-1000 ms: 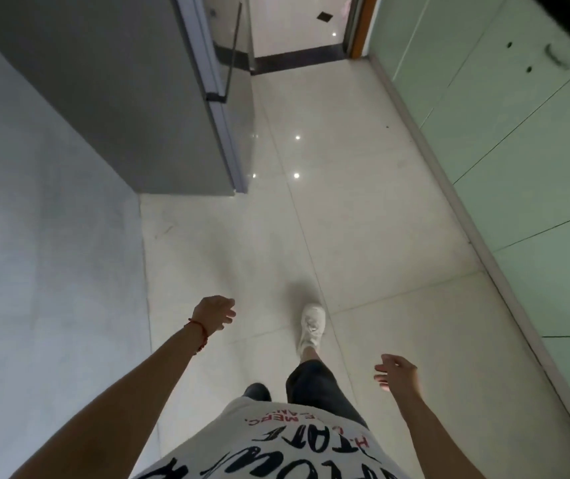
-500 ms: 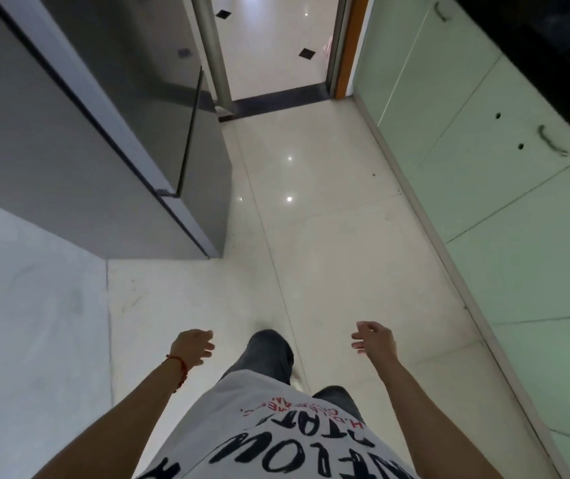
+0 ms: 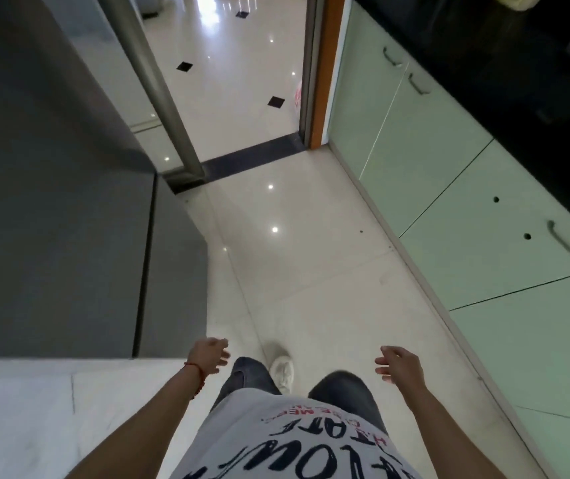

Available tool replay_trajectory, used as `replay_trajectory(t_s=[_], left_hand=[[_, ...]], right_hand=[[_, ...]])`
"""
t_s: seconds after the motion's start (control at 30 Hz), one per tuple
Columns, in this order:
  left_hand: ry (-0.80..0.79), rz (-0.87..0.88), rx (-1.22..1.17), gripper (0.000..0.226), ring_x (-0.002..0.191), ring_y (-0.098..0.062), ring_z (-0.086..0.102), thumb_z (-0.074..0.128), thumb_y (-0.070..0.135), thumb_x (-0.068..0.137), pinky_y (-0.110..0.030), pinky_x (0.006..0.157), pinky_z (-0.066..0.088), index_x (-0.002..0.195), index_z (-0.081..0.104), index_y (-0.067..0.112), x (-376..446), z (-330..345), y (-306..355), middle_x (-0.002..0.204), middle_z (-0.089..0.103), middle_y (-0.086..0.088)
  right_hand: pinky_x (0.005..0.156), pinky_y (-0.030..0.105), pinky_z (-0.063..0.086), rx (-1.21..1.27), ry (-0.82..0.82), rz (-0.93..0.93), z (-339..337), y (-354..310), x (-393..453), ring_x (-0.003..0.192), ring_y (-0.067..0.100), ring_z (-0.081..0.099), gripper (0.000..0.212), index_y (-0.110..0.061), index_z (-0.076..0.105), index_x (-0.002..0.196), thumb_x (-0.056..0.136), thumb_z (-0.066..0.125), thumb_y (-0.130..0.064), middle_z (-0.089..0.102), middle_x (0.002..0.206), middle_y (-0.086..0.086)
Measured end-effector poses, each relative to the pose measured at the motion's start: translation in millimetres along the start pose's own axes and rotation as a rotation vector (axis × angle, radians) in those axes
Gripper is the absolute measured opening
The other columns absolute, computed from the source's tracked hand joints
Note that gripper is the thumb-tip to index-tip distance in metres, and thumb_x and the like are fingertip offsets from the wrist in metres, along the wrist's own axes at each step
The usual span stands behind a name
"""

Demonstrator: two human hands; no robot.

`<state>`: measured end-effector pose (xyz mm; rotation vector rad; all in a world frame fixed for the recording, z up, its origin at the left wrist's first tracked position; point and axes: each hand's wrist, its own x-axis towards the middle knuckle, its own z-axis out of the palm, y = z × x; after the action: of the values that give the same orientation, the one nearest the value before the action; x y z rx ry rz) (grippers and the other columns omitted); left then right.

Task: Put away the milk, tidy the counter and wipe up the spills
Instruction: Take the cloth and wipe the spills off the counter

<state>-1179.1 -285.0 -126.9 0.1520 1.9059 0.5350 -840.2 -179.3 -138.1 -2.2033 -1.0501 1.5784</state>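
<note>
My left hand hangs low over the pale tiled floor with its fingers apart and nothing in it; a red string is tied round the wrist. My right hand is also empty, fingers loosely spread, a little right of my legs. A grey fridge stands close on the left, its doors shut. The dark counter top runs along the upper right above pale green cabinets. No milk or spill shows in this view.
A doorway with a metal post and an orange frame opens ahead onto a glossy floor. A white wall or surface fills the lower left. A yellowish object sits at the counter's far end. The floor aisle runs between fridge and cabinets.
I have walked forward along the aisle: the fridge and doorway are nearer and the view has tilted up. Both hands stay empty and swing with the steps.
</note>
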Motion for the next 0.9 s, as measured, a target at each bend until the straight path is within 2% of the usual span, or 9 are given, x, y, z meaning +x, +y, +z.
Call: replay_trajectory(t_s=[0.13, 0.33, 0.63, 0.8, 0.9], left_hand=[[-0.056, 0.125, 0.043, 0.013, 0.066, -0.017, 0.054, 0.048, 0.018, 0.092, -0.025, 0.059, 0.041, 0.088, 0.056, 0.008, 36, 23, 119, 0.076, 0.060, -0.007], [-0.066, 0.236, 0.091, 0.014, 0.067, -0.016, 0.057, 0.049, 0.017, 0.091, -0.025, 0.061, 0.043, 0.092, 0.058, 0.007, 93, 65, 261, 0.074, 0.061, -0.003], [-0.038, 0.194, 0.254, 0.022, 0.084, -0.026, 0.057, 0.048, 0.019, 0.093, -0.030, 0.072, 0.044, 0.101, 0.059, 0.003, 141, 112, 380, 0.093, 0.062, -0.014], [-0.045, 0.176, 0.268, 0.026, 0.080, -0.025, 0.056, 0.048, 0.019, 0.093, -0.026, 0.063, 0.043, 0.105, 0.059, -0.001, 169, 123, 445, 0.093, 0.062, -0.016], [-0.059, 0.175, 0.301, 0.024, 0.075, -0.024, 0.055, 0.048, 0.018, 0.093, -0.026, 0.062, 0.042, 0.102, 0.059, -0.001, 194, 131, 492, 0.086, 0.062, -0.014]], right_hand=[[0.056, 0.028, 0.047, 0.034, 0.032, 0.032, -6, -44, 42, 0.066, 0.025, 0.062, 0.019, -0.002, 0.060, 0.101, 0.092, 0.051, -0.016, 0.066, 0.084, 0.015], [0.058, 0.029, 0.047, 0.089, 0.037, 0.095, -21, -110, 124, 0.063, 0.025, 0.059, 0.018, -0.002, 0.061, 0.099, 0.090, 0.052, -0.014, 0.065, 0.077, 0.012], [0.058, 0.028, 0.049, 0.158, 0.075, 0.076, -64, -254, 233, 0.063, 0.024, 0.060, 0.017, -0.004, 0.062, 0.095, 0.088, 0.051, -0.015, 0.066, 0.077, 0.010], [0.063, 0.030, 0.051, 0.196, 0.060, -0.003, -73, -336, 278, 0.065, 0.022, 0.062, 0.016, -0.007, 0.063, 0.093, 0.089, 0.052, -0.018, 0.066, 0.077, 0.006], [0.059, 0.027, 0.048, 0.256, 0.080, -0.029, -78, -376, 302, 0.062, 0.020, 0.061, 0.016, -0.007, 0.063, 0.091, 0.089, 0.052, -0.019, 0.066, 0.076, 0.006]])
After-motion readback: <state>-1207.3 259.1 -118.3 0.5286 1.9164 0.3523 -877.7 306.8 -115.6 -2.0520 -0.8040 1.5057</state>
